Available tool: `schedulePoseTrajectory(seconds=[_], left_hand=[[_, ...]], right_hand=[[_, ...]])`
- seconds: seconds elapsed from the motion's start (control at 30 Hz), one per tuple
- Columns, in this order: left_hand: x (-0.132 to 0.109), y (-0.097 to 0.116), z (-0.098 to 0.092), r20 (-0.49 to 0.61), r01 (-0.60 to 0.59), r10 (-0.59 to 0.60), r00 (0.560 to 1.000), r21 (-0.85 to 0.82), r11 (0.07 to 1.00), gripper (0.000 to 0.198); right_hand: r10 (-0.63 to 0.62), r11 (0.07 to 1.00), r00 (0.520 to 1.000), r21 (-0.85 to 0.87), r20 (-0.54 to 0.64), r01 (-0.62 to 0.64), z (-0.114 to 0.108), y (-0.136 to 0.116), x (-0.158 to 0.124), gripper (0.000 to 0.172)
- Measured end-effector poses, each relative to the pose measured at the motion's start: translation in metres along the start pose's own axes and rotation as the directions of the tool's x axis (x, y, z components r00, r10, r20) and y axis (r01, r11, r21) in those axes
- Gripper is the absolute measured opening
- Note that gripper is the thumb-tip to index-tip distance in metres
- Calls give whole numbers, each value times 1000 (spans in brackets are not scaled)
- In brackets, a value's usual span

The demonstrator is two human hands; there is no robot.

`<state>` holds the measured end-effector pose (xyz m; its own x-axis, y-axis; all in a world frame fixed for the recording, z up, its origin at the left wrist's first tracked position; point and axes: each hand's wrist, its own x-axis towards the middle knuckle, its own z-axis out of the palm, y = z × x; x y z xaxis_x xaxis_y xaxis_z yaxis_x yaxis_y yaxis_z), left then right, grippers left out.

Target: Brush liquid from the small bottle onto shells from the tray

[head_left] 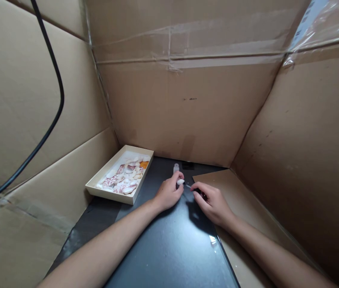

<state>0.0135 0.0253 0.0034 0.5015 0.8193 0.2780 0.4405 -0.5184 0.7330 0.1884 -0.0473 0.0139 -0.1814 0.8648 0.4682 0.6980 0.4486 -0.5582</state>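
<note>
My left hand (169, 193) is closed, its fingertips pinching a small white shell (180, 182). Just behind those fingers stands a small clear bottle (176, 168), its lower part hidden by the hand. My right hand (212, 201) is closed round a thin pale applicator stick (188, 186), whose tip points left and lies close to the shell. Whether tip and shell touch is too small to tell. To the left of my hands, a shallow cream box (109, 194) contains many pale, reddish-patterned shells (127, 174) and an orange one (144, 164).
Both hands are above a dark, glossy tabletop (157, 248). A flat cardboard sheet (232, 248) lies along the right side. Tall cardboard walls (169, 112) enclose the back and both sides. A black cable (58, 80) hangs down the left wall.
</note>
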Motion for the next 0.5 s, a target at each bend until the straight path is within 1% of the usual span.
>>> schedulePoseTrajectory(seconds=[0.1,0.17,0.23,0.3,0.37,0.43,0.5], left_hand=[[0,0,0,3,0,0,1000,3,1000,14],[0,0,0,4,-8,8,1000,2,1000,13],[0,0,0,9,-14,14,1000,7,1000,12],[0,0,1,17,-15,15,1000,17,1000,12],[0,0,1,16,-15,15,1000,23,1000,13],[0,0,1,13,-16,16,1000,27,1000,14],[0,0,1,15,-15,14,1000,31,999,13]], right_hand=[[-20,999,1000,26,-24,20,0,1,1,15],[-39,999,999,31,4,39,1,1,1,18],[-22,1000,999,-6,24,22,2,1,1,17],[-1,999,1000,-46,6,1,2,0,0,14],[-23,999,1000,-47,1,23,1,-2,0,15],[-60,997,998,-36,27,61,1,-3,0,18],[-56,997,998,-45,40,57,1,-3,0,18]])
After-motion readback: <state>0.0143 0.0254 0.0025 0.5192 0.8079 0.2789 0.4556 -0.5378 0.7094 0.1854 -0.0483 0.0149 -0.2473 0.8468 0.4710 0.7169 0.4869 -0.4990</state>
